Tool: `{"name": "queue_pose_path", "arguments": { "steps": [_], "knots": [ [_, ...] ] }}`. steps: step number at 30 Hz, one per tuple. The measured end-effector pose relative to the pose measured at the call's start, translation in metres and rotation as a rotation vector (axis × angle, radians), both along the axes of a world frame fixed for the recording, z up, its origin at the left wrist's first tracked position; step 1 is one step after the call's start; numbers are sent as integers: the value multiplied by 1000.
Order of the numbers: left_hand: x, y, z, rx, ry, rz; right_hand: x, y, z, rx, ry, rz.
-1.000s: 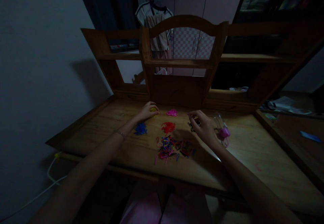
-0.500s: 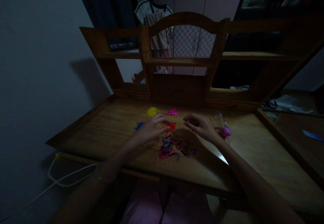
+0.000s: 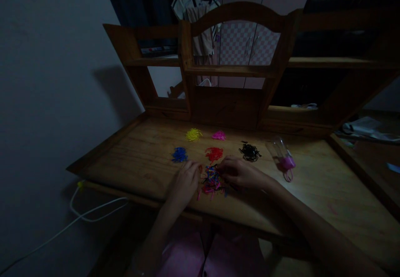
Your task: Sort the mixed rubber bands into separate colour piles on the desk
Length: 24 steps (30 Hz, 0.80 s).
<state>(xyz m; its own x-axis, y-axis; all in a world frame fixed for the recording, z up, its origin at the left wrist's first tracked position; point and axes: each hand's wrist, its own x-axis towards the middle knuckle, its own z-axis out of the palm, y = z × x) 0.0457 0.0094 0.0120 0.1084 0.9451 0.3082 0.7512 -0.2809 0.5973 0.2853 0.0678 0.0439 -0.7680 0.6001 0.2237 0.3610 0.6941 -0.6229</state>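
A mixed pile of small coloured rubber bands [image 3: 212, 180] lies near the front of the wooden desk. At its left edge is my left hand [image 3: 186, 177], fingers bent together and tips down by a reddish band. Over the right side of the pile my right hand [image 3: 240, 172] is closed, its fingertips among the bands; whatever they pinch is hidden. Beyond the hands lie single-colour heaps: blue bands [image 3: 179, 154], red bands [image 3: 214, 154], black bands [image 3: 250, 152], yellow bands [image 3: 193, 134] and pink bands [image 3: 218, 135].
A clear bottle-shaped container with a pink cap and loop [image 3: 286, 162] lies on the right of the desk [image 3: 318, 185]. A wooden shelf unit [image 3: 231, 72] rises along the back edge. A white cable [image 3: 89, 216] hangs at the left front corner.
Both hands have come down and nearer to me, from above the red and black heaps to the sides of the mixed pile. The blue and black heaps are now uncovered. The view has shifted slightly.
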Motion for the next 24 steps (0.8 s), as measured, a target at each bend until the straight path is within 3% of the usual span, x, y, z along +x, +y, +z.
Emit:
{"name": "queue_pose_path", "arguments": {
  "steps": [7,15,24],
  "knots": [
    [-3,11,-7,-82,-74,21,1,3,-1,-111,18,-12],
    [-14,22,-16,-186,43,-4,3,6,3,-4,63,-166],
    [1,30,3,-109,-32,-14,4,6,7,64,99,-219]
  ]
}}
